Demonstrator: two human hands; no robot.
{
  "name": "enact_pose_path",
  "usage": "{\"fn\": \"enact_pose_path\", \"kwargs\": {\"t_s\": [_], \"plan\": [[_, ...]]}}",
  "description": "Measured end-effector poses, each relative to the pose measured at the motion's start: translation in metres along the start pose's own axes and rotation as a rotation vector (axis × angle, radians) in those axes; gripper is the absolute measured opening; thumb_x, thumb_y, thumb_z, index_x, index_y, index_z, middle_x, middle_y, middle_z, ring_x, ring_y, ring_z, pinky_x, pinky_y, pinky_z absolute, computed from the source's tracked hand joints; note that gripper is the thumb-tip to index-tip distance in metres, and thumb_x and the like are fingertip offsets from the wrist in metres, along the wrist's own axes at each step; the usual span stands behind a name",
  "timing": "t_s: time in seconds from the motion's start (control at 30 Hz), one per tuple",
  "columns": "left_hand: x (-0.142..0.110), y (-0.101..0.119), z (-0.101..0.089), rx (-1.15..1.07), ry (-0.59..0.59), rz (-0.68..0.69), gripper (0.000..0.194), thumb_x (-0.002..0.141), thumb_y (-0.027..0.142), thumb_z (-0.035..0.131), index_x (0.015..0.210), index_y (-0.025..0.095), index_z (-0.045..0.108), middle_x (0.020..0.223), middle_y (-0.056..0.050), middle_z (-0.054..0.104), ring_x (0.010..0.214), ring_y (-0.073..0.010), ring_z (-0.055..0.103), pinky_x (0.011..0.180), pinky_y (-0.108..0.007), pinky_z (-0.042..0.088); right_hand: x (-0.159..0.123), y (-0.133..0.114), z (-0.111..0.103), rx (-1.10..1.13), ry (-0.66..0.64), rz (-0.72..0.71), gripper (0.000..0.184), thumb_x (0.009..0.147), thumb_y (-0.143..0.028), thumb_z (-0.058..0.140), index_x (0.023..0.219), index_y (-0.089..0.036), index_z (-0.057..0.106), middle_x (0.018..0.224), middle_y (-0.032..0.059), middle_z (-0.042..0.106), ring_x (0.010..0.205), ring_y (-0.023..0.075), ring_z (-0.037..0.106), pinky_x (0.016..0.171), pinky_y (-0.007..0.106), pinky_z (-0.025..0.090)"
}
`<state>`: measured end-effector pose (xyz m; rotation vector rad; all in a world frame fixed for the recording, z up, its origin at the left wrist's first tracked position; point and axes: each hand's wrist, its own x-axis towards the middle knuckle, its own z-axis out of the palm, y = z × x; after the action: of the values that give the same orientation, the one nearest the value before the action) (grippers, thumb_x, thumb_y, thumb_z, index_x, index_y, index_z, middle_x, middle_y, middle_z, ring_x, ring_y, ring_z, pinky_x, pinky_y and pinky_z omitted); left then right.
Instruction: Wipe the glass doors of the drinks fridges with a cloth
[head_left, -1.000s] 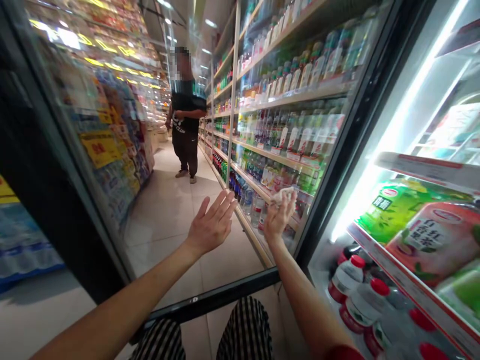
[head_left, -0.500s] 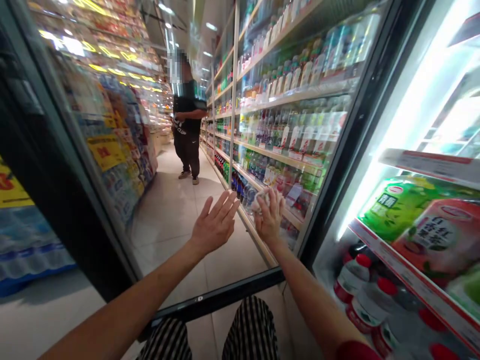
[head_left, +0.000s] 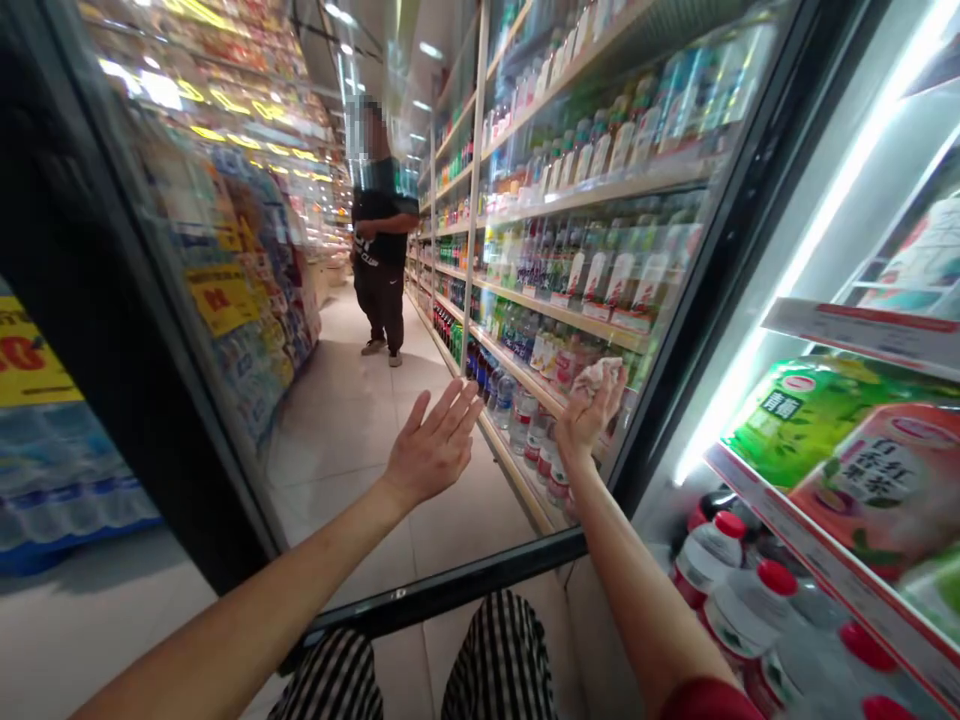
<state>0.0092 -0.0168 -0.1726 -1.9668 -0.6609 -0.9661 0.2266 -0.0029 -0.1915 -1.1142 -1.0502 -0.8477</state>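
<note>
A glass door with a black frame (head_left: 465,585) stands in front of me. My left hand (head_left: 433,450) lies flat against the pane, fingers stretched out and holding nothing. Farther right, near the frame's right side, my right hand (head_left: 586,415) presses a crumpled whitish cloth (head_left: 598,372) to the glass. Part of the cloth is hidden behind the fingers.
To the right, a lit fridge shelf holds a green drink pack (head_left: 802,410) and a red-orange one (head_left: 889,470), above red-capped bottles (head_left: 739,605). Through the glass, a person (head_left: 382,240) stands in the aisle beside bottle shelves (head_left: 555,310). Water packs (head_left: 67,470) stand left.
My right hand has slid the cloth to the right across the glass, towards the frame. The left hand stays nearly where it was on the pane.
</note>
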Motion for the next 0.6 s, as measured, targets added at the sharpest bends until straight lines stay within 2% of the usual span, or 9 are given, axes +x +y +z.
{"fn": "enact_pose_path", "kwargs": {"t_s": [0.07,0.2,0.23,0.27,0.33,0.4,0.43,0.53,0.6], "plan": [[0.0,0.0,0.0,0.009,0.0,-0.006,0.051,0.081,0.024,0.049,0.131,0.015,0.041,0.138,-0.009,0.041,0.136,-0.0189,0.02,0.114,-0.04,0.006,-0.008,-0.004,-0.001,0.014,-0.028,-0.036,0.051,0.086,-0.02,0.033,0.137,-0.018,0.029,0.147,0.0171,0.021,0.138,0.0259,0.016,0.106,0.056,0.021],[0.001,0.0,-0.001,0.013,-0.004,-0.005,0.052,0.081,0.024,0.049,0.131,0.015,0.041,0.138,-0.009,0.041,0.136,-0.0189,0.022,0.114,-0.04,0.006,-0.033,-0.013,-0.007,0.065,-0.334,-0.439,0.044,0.079,-0.019,0.047,0.122,-0.028,0.048,0.143,0.0058,0.034,0.134,0.0245,0.027,0.107,0.052,0.025],[0.001,0.0,-0.001,0.01,-0.006,-0.003,0.051,0.081,0.023,0.048,0.131,0.016,0.041,0.138,-0.009,0.042,0.136,-0.0189,0.023,0.114,-0.04,0.007,-0.034,-0.012,-0.008,0.051,-0.336,-0.447,0.045,0.079,-0.019,0.046,0.123,-0.027,0.048,0.143,0.0067,0.033,0.135,0.0249,0.026,0.106,0.053,0.025],[0.0,0.0,-0.001,0.008,-0.009,0.0,0.051,0.081,0.023,0.048,0.131,0.016,0.041,0.138,-0.009,0.042,0.136,-0.0189,0.023,0.114,-0.04,0.006,-0.031,-0.01,-0.007,0.03,-0.283,-0.38,0.046,0.08,-0.019,0.044,0.126,-0.025,0.045,0.143,0.009,0.033,0.135,0.0252,0.025,0.106,0.054,0.025],[0.0,0.0,-0.001,0.003,-0.014,0.001,0.052,0.081,0.023,0.048,0.132,0.016,0.041,0.138,-0.009,0.042,0.136,-0.019,0.023,0.114,-0.04,0.007,-0.021,-0.009,-0.004,-0.004,-0.106,-0.142,0.049,0.084,-0.018,0.036,0.133,-0.019,0.035,0.143,0.0152,0.03,0.136,0.0247,0.023,0.105,0.055,0.025],[0.0,0.0,-0.001,-0.004,-0.014,-0.003,0.052,0.081,0.023,0.048,0.133,0.016,0.04,0.137,-0.009,0.042,0.135,-0.0194,0.024,0.114,-0.04,0.007,-0.013,-0.014,-0.001,-0.001,-0.009,-0.021,0.049,0.086,-0.018,0.031,0.135,-0.016,0.031,0.143,0.0177,0.029,0.136,0.0244,0.022,0.105,0.054,0.025],[0.0,-0.001,-0.002,-0.011,-0.016,-0.006,0.053,0.081,0.023,0.048,0.133,0.016,0.039,0.138,-0.009,0.042,0.135,-0.0197,0.025,0.114,-0.04,0.007,-0.011,-0.018,0.0,0.015,-0.029,-0.05,0.048,0.086,-0.019,0.033,0.134,-0.017,0.034,0.143,0.0157,0.031,0.136,0.024,0.023,0.106,0.053,0.026],[0.0,-0.002,-0.003,-0.041,-0.021,-0.012,0.054,0.081,0.022,0.047,0.134,0.016,0.038,0.138,-0.009,0.041,0.134,-0.0202,0.027,0.114,-0.04,0.008,-0.008,-0.025,0.001,0.07,-0.204,-0.351,0.038,0.083,-0.026,0.043,0.12,-0.03,0.049,0.138,0.0037,0.041,0.132,0.0217,0.032,0.107,0.046,0.029],[-0.001,-0.003,-0.004,-0.058,-0.023,-0.008,0.054,0.081,0.021,0.048,0.134,0.015,0.038,0.137,-0.009,0.042,0.134,-0.02,0.027,0.114,-0.039,0.008,0.0,-0.02,0.002,0.074,-0.225,-0.43,0.04,0.083,-0.025,0.042,0.123,-0.029,0.047,0.14,0.0055,0.037,0.133,0.0228,0.03,0.107,0.048,0.026]]}}
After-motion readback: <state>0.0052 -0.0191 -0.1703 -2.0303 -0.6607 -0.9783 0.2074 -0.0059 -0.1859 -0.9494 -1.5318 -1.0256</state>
